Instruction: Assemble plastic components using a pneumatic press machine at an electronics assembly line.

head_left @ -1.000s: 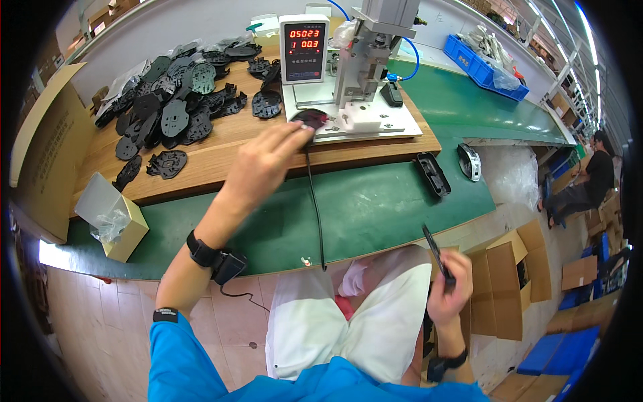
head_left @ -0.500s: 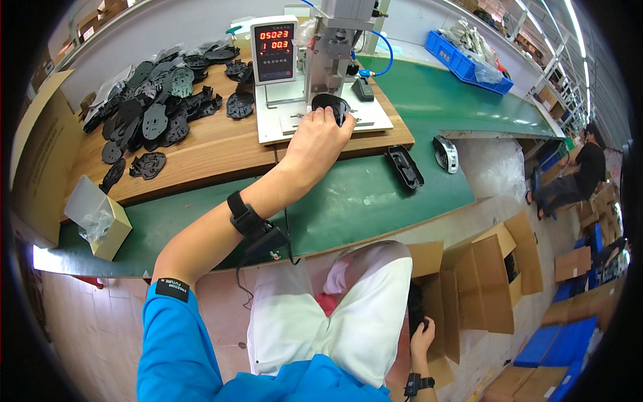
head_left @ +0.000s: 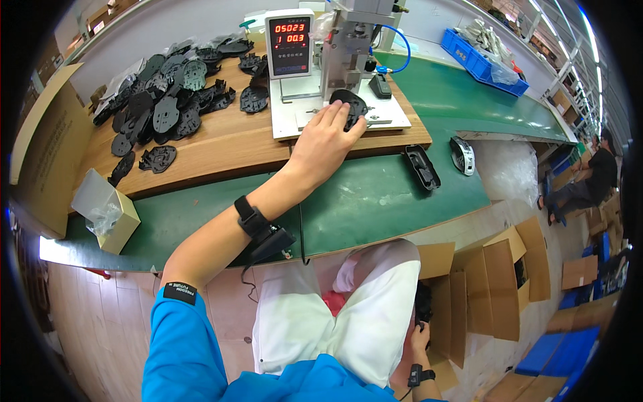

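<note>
My left hand (head_left: 325, 139) is closed on a black, oval plastic mouse shell (head_left: 349, 102), fingers on its near left side. The shell sits tilted at the white base plate (head_left: 291, 124), just under the head of a bench press (head_left: 343, 63). Low beside my right knee, my right hand (head_left: 420, 338) reaches to an open cardboard box (head_left: 439, 315). Its fingers are curled at dark parts (head_left: 423, 301) there, and what they hold is too small to make out.
Black plastic plates (head_left: 167, 110) lie heaped on the wooden board. A red-digit display (head_left: 290, 43) stands beside the press. To the right are a black tray-like shell (head_left: 422, 167), a silver mouse-shaped part (head_left: 462, 155) and a blue crate (head_left: 479, 63). A person (head_left: 589, 177) sits far right.
The view has shifted, so the bench appears further right. The shell in my left hand shows more of its inside and looks more tilted. My right hand stays low by the box.
</note>
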`<state>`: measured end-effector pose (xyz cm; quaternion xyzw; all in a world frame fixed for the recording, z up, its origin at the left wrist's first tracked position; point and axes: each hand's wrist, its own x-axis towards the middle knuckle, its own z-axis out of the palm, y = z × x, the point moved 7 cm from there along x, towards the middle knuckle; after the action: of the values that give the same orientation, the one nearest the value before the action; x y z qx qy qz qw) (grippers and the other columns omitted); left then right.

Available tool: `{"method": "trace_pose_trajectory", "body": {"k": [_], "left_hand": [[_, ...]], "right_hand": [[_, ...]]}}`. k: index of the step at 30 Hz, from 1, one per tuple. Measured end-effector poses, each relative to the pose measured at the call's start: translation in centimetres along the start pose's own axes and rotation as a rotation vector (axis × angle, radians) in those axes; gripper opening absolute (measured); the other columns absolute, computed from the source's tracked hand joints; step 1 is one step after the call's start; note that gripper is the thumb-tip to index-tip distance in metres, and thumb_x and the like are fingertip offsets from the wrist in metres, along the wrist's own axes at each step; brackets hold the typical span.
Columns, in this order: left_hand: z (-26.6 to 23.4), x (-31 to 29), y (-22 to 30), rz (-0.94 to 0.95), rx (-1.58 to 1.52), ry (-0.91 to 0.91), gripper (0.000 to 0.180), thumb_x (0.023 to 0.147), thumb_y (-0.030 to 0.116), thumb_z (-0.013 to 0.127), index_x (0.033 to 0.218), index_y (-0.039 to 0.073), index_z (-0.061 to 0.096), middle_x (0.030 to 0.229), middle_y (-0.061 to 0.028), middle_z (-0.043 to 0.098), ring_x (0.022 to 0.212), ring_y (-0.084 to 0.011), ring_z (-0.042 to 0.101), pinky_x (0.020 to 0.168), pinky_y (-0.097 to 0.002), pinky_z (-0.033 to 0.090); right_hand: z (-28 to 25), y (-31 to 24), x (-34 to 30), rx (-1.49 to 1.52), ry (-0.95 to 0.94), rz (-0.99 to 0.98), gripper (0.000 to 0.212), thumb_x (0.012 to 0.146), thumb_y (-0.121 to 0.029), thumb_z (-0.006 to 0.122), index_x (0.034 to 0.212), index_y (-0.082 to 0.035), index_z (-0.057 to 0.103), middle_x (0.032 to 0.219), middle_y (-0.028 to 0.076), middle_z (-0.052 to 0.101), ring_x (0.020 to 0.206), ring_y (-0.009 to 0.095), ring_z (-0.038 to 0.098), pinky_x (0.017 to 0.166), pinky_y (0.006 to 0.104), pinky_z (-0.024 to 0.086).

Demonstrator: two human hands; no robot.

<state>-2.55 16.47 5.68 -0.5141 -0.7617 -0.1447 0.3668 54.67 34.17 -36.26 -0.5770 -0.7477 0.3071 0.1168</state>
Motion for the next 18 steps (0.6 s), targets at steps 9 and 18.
{"method": "trace_pose_trajectory", "body": {"k": [9, 18], "left_hand": [[-0.2, 1.6, 0.2, -0.072, -0.028, -0.185, 0.036, 0.085, 0.0, 0.063, 0.122, 0.003, 0.059, 0.113, -0.02, 0.066, 0.113, -0.0358, 0.067, 0.091, -0.0449, 0.057], [1.2, 2.3, 1.4, -0.038, 0.123, -0.206, 0.047, 0.084, 0.003, 0.066, 0.131, 0.004, 0.06, 0.119, -0.0237, 0.068, 0.112, -0.0366, 0.068, 0.092, -0.0435, 0.057]], "right_hand": [[1.0, 1.2, 1.0, -0.03, -0.059, 0.03, 0.029, 0.096, -0.016, 0.057, 0.119, -0.001, 0.066, 0.113, 0.022, 0.071, 0.106, 0.037, 0.067, 0.094, 0.0431, 0.051], [3.1, 5.8, 0.9, 0.216, -0.304, 0.223, 0.033, 0.103, -0.021, 0.055, 0.125, 0.001, 0.065, 0.115, 0.014, 0.071, 0.103, 0.022, 0.065, 0.089, 0.0353, 0.052]]}}
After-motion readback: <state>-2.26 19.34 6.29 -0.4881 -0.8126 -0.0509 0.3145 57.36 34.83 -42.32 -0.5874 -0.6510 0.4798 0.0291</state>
